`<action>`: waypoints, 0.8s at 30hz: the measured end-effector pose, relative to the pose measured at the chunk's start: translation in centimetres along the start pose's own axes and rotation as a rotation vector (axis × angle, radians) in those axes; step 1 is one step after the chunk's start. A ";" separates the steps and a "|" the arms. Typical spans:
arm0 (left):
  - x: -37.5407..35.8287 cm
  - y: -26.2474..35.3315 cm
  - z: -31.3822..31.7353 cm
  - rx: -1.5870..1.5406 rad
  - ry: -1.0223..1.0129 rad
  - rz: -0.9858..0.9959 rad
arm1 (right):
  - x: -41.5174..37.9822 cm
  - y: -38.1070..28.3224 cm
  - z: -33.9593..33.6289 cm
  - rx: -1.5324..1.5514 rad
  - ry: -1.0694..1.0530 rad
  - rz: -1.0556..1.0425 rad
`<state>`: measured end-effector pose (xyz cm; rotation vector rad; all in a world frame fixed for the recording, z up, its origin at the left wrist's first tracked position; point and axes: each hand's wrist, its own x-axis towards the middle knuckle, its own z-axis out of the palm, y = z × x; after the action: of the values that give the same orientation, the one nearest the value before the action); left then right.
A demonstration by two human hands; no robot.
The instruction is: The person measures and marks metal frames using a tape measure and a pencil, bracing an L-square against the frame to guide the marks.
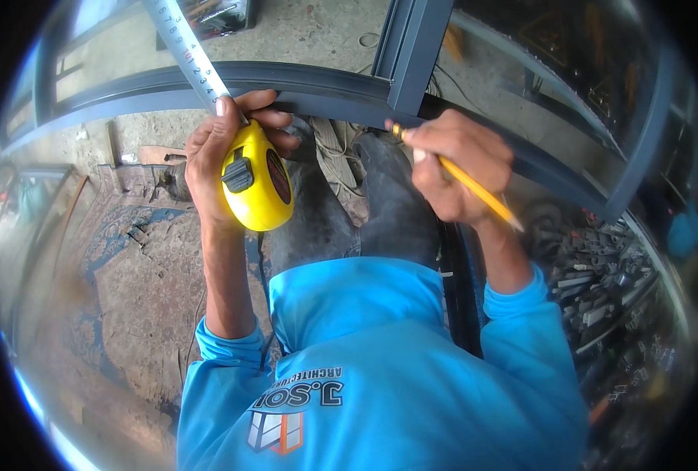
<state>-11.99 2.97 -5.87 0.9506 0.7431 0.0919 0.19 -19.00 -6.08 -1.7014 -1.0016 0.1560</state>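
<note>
In the head view, my left hand [217,149] is wrapped around a yellow tape measure [258,184] with a black lock button. Its white blade [188,59] runs out up and to the left, across a dark grey metal frame bar [309,82]. My left thumb presses on the blade near the case mouth, and the fingers are close to the bar. A yellow pencil [474,186] is gripped in my right hand [462,161], its sharpened tip pointing down and right, its eraser end near the bar. The blade's far end is outside the view.
An upright grey frame member [419,55] meets the bar above my right hand. Many short metal offcuts [600,290] lie in a pile at the right. A worn, stained mat [145,275] covers the floor at left. Cords [337,153] lie between my legs.
</note>
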 end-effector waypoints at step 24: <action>-0.2 7.6 6.0 1.294 -0.355 0.010 | -2.5 -7.2 -5.1 -0.281 0.267 0.223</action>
<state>-6.61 3.23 2.18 2.1221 0.4032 -0.6108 -2.39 -24.12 1.03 -2.0273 -0.6565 -0.0712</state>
